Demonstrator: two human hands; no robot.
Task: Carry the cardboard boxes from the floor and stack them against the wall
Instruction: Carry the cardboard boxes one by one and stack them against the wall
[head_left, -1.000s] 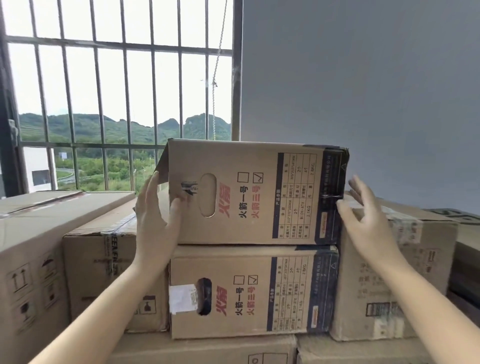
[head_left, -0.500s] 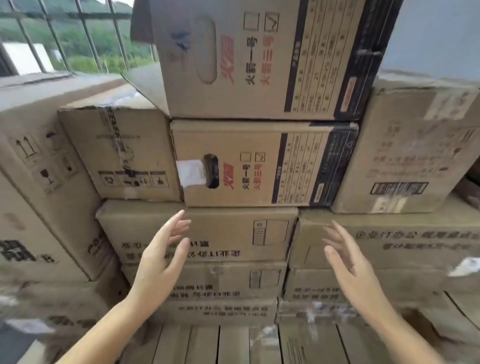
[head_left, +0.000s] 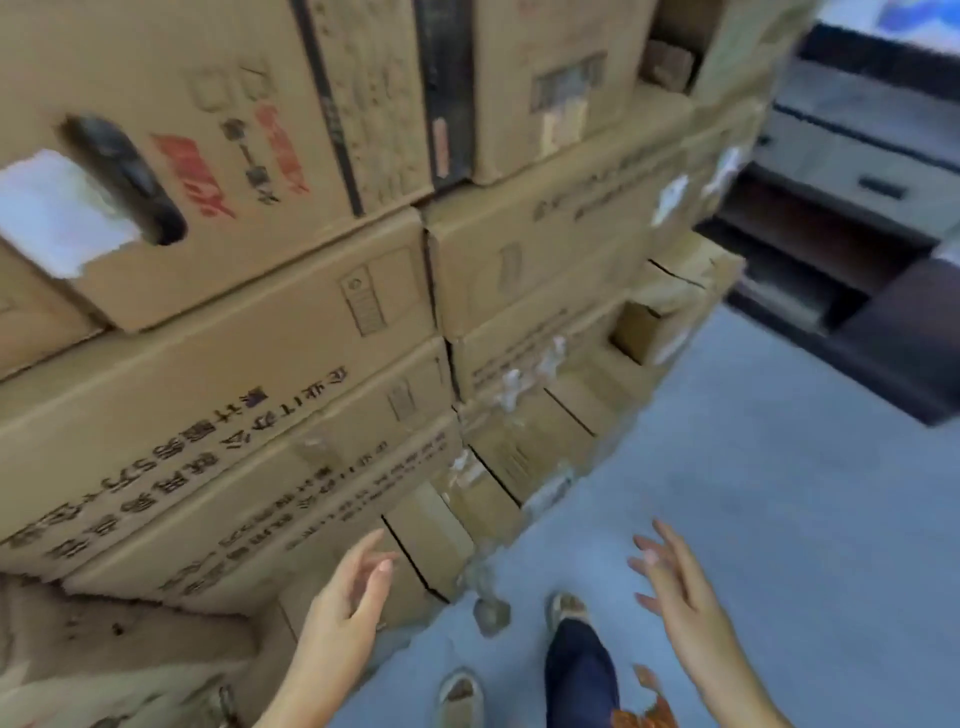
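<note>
A tall stack of brown cardboard boxes (head_left: 260, 395) fills the left and middle of the head view. Near the top left sits a box with red print and a dark handle hole (head_left: 124, 176). Flat boxes with black lettering (head_left: 171, 467) lie lower in the pile. My left hand (head_left: 348, 597) hovers empty in front of the lowest boxes, fingers relaxed and spread. My right hand (head_left: 675, 587) floats over the floor to the right, fingers straight, holding nothing. Neither hand touches a box.
Blue-grey floor (head_left: 753, 493) spreads to the right of the stack. A dark low cabinet with a drawer (head_left: 857, 171) stands at the far right. My feet in sandals (head_left: 566, 613) and a dark trouser leg show at the bottom.
Both hands let go of the top box and dropped downwards. The view has swung down and to the right, from the window and top boxes to the stack's foot and the floor.
</note>
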